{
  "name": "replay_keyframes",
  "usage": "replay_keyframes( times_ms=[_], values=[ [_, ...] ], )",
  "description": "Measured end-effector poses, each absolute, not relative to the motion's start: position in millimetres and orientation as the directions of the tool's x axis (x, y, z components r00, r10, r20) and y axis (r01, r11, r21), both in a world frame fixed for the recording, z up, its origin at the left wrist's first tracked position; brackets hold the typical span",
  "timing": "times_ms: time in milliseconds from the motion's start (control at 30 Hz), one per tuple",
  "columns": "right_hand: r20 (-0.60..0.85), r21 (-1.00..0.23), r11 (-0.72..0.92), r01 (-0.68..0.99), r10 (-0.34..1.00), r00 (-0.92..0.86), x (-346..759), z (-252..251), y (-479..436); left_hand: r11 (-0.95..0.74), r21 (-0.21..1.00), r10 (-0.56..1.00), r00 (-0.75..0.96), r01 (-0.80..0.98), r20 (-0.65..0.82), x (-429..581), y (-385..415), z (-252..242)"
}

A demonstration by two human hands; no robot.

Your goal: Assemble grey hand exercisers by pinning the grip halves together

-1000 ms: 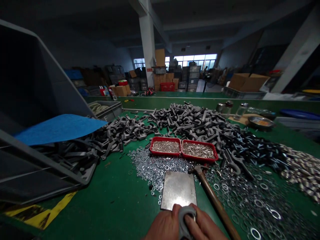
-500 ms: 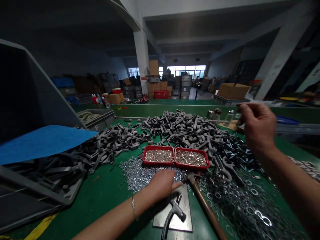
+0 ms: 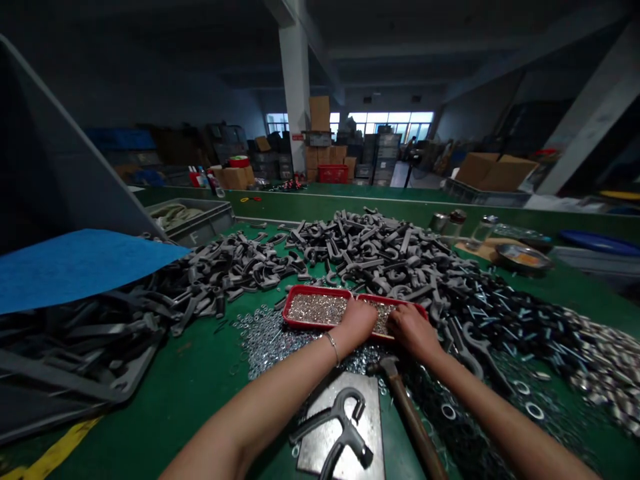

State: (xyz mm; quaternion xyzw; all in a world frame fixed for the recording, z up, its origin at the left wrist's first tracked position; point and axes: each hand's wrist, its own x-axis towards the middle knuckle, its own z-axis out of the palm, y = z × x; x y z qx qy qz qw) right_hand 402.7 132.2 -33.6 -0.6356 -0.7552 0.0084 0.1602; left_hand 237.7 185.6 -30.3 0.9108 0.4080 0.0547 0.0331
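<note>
Two red trays of small metal parts stand side by side, the left tray (image 3: 287, 313) and the right tray (image 3: 423, 311). My left hand (image 3: 359, 320) is at the left end of the right tray, its fingertips hidden. My right hand (image 3: 413, 328) reaches into the same tray from the right, fingers bent down and closed over the small parts; what they hold is too small to tell. Nearer me, a grey and black clamp-like piece (image 3: 345, 421) lies on a metal plate (image 3: 320, 448). A hammer (image 3: 413, 417) lies right of the plate.
Heaped grey handles (image 3: 370, 247) lie behind the trays. Washers (image 3: 267, 340) spread at left, dark parts with bolts (image 3: 515, 320) at right. A grey crate (image 3: 125, 393) stands at left; glass jars (image 3: 483, 232) and a metal dish (image 3: 523, 259) are at back right.
My right hand has come down and left from above the dark parts into the right tray. My left hand has moved from over the plate up and right to that tray. The view has shifted.
</note>
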Motion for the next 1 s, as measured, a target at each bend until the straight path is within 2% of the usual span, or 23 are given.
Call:
replay_keyframes(
  times_ms=[233, 333, 467, 567, 667, 833, 1000],
  values=[
    [0.231, -0.319, 0.129, 0.939, 0.971, -0.055, 408, -41, 134, -0.566, 0.122, 0.824, 0.565, 0.816, 0.047, 235, 181, -37],
    [0.233, -0.419, 0.056, 0.906, 0.971, 0.048, 412, -37, 136, -0.534, 0.177, 0.843, 0.535, 0.827, 0.045, 234, 179, -36],
    [0.2, -0.609, 0.018, 0.793, 0.971, 0.131, 405, -24, 116, -0.496, 0.272, 0.863, 0.503, 0.825, 0.047, 230, 173, -33],
    [0.123, -0.74, 0.039, 0.671, 0.989, 0.078, 385, -23, 75, -0.468, 0.353, 0.878, 0.473, 0.81, 0.076, 225, 166, -30],
    [0.04, -0.819, 0.058, 0.571, 0.998, -0.044, 359, -35, 29, -0.432, 0.448, 0.896, 0.43, 0.783, 0.114, 218, 161, -30],
    [0.009, -0.84, 0.072, 0.537, 0.993, -0.119, 333, -60, -5, -0.397, 0.616, 0.907, 0.395, 0.68, 0.149, 211, 158, -29],
    [0.059, -0.755, 0.137, 0.641, 0.988, -0.141, 331, -64, 3, -0.374, 0.784, 0.908, 0.367, 0.496, 0.201, 198, 147, -24]
  ],
)
